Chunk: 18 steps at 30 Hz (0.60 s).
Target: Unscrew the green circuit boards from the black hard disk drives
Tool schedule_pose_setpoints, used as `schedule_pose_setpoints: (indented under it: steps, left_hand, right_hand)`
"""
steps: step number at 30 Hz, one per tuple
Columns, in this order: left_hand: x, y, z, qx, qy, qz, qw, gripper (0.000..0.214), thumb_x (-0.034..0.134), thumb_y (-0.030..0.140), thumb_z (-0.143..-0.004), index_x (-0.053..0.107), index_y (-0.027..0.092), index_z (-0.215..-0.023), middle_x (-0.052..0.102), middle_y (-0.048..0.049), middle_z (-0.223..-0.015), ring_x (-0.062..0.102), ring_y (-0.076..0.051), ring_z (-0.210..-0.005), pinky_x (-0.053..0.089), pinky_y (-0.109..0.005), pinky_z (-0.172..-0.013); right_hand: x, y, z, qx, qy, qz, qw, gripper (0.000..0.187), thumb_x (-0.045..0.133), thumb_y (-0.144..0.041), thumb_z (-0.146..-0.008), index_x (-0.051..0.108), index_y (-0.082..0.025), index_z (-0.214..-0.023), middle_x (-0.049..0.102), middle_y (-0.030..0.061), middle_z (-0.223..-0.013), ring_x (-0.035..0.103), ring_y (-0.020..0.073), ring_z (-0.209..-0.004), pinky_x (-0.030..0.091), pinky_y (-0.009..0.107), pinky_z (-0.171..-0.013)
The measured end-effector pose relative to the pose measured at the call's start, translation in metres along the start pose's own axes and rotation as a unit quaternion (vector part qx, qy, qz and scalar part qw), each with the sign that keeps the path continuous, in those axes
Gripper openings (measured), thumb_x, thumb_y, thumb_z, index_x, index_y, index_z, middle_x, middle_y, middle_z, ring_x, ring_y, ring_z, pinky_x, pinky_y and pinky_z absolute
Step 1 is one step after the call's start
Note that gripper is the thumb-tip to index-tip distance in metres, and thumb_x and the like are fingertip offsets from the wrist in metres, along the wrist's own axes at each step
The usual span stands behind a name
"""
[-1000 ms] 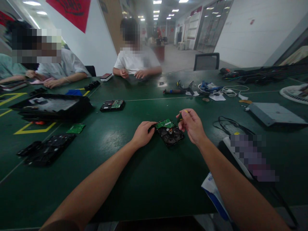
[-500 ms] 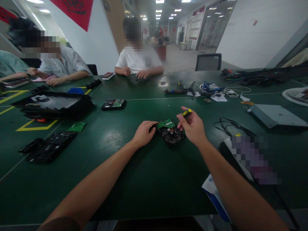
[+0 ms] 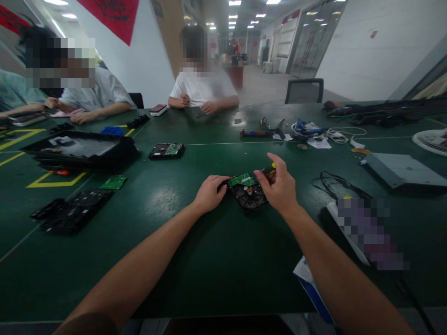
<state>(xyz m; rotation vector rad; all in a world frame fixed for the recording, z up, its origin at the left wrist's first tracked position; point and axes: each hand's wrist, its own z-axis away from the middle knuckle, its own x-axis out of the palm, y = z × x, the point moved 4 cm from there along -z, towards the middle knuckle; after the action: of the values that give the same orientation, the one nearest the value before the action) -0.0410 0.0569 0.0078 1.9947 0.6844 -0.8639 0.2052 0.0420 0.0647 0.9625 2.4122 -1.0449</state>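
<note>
A black hard drive point(image 3: 248, 199) with a green circuit board point(image 3: 243, 179) on its upper part lies in front of me on the table. My left hand point(image 3: 210, 193) grips its left corner, the fingers closed on the edge. At the right side of the drive, my right hand point(image 3: 280, 184) holds a screwdriver point(image 3: 268, 169) by its black and yellow handle. The screwdriver's shaft and tip are hidden by the hand, so I cannot tell what the tip touches.
Another hard drive point(image 3: 166, 150) lies further back. To the left are a black tray point(image 3: 80, 156), a loose green board point(image 3: 113, 182) and black drive casings point(image 3: 78, 209). A grey metal box point(image 3: 405, 170), cables point(image 3: 340, 179) and a blue-white packet point(image 3: 310, 288) lie right. People sit across the table point(image 3: 195, 260).
My right hand has turned over the screwdriver, its thumb now raised and the handle more hidden. The left hand keeps its hold on the drive. The whole view has shifted slightly.
</note>
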Motion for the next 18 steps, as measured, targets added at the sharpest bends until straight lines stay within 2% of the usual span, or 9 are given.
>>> schedule_pose_setpoints:
  steps: [4, 10, 14, 18]
  left_hand:
    - [-0.001, 0.001, 0.000, -0.002, -0.003, 0.001, 1.000, 0.034, 0.058, 0.020, -0.099, 0.068, 0.022, -0.131, 0.073, -0.0069, -0.124, 0.064, -0.026, -0.119, 0.052, -0.045, -0.107]
    - [0.000, -0.001, 0.000, -0.004, 0.000, 0.007, 1.000, 0.034, 0.057, 0.020, -0.098, 0.068, 0.023, -0.130, 0.074, -0.0067, -0.123, 0.064, -0.026, -0.119, 0.052, -0.048, -0.107]
    - [0.000, -0.001, 0.000, -0.006, -0.001, 0.013, 1.000, 0.034, 0.057, 0.021, -0.098, 0.069, 0.024, -0.130, 0.074, -0.0063, -0.123, 0.064, -0.026, -0.119, 0.053, -0.048, -0.107]
    - [-0.001, -0.002, 0.000, -0.006, 0.000, 0.013, 1.000, 0.035, 0.057, 0.021, -0.098, 0.068, 0.023, -0.131, 0.074, -0.0068, -0.122, 0.065, -0.026, -0.119, 0.053, -0.047, -0.107]
  right_hand:
    - [-0.002, -0.006, 0.000, -0.005, 0.002, 0.008, 1.000, 0.071, 0.063, -0.035, -0.094, 0.036, -0.024, -0.158, 0.054, 0.0154, -0.153, 0.074, 0.0249, -0.090, 0.061, 0.047, -0.090]
    - [-0.005, -0.011, 0.001, 0.084, -0.034, -0.064, 0.994, 0.073, 0.061, -0.036, -0.094, 0.031, -0.027, -0.160, 0.067, 0.0123, -0.137, 0.074, 0.0263, -0.095, 0.059, 0.048, -0.096]
    - [-0.011, -0.012, 0.001, 0.083, 0.009, -0.113, 0.990, 0.075, 0.061, -0.037, -0.096, 0.025, -0.028, -0.161, 0.066, 0.0128, -0.135, 0.071, 0.0279, -0.108, 0.057, 0.049, -0.102]
    - [-0.013, -0.005, 0.001, 0.095, 0.039, -0.088, 0.991, 0.075, 0.062, -0.040, -0.095, 0.026, -0.027, -0.160, 0.066, 0.0138, -0.133, 0.073, 0.0266, -0.098, 0.059, 0.048, -0.096]
